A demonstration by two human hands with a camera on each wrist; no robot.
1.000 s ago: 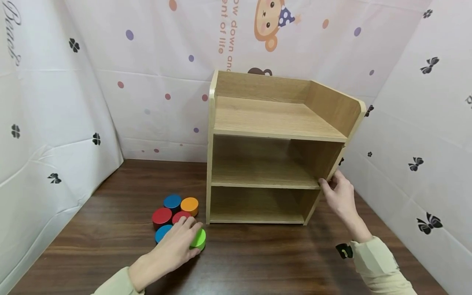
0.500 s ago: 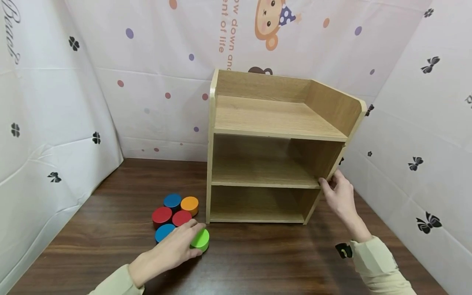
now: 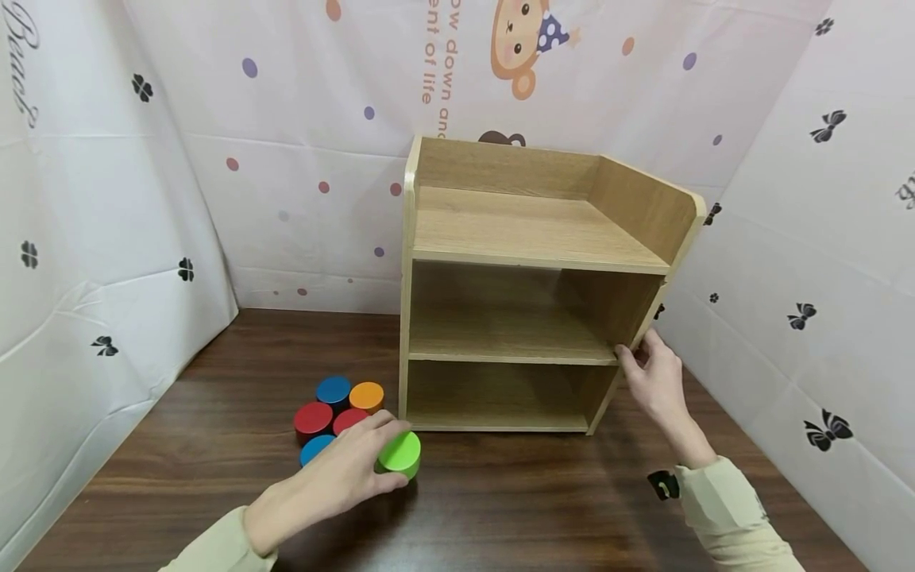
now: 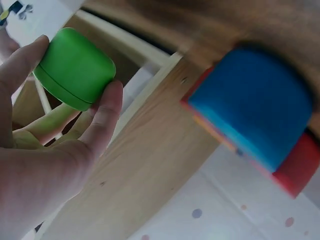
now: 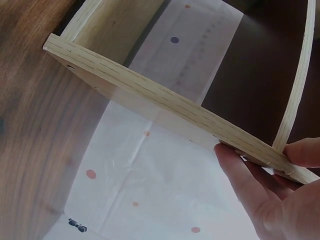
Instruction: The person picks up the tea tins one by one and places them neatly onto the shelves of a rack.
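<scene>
My left hand (image 3: 341, 475) grips a green round block (image 3: 399, 454), thumb and fingers around its sides, just in front of the wooden shelf unit (image 3: 532, 287). The left wrist view shows the green round block (image 4: 75, 69) between thumb and fingers of my left hand (image 4: 70, 117), with a blue block (image 4: 252, 107) behind. My right hand (image 3: 652, 380) holds the shelf unit's right side panel at the middle shelf. In the right wrist view my right hand (image 5: 272, 182) pinches the panel edge (image 5: 165, 105).
Several round blocks sit on the dark wooden table (image 3: 500, 500) left of the shelf unit: red (image 3: 313, 418), blue (image 3: 333, 390), orange (image 3: 367, 396), a second red (image 3: 349, 419) and a second blue (image 3: 313, 449). White patterned sheets (image 3: 107, 199) wall in the table on three sides.
My left hand has carried the green block to the right and slightly up, away from the cluster of blocks. My right hand stays on the shelf unit's side panel.
</scene>
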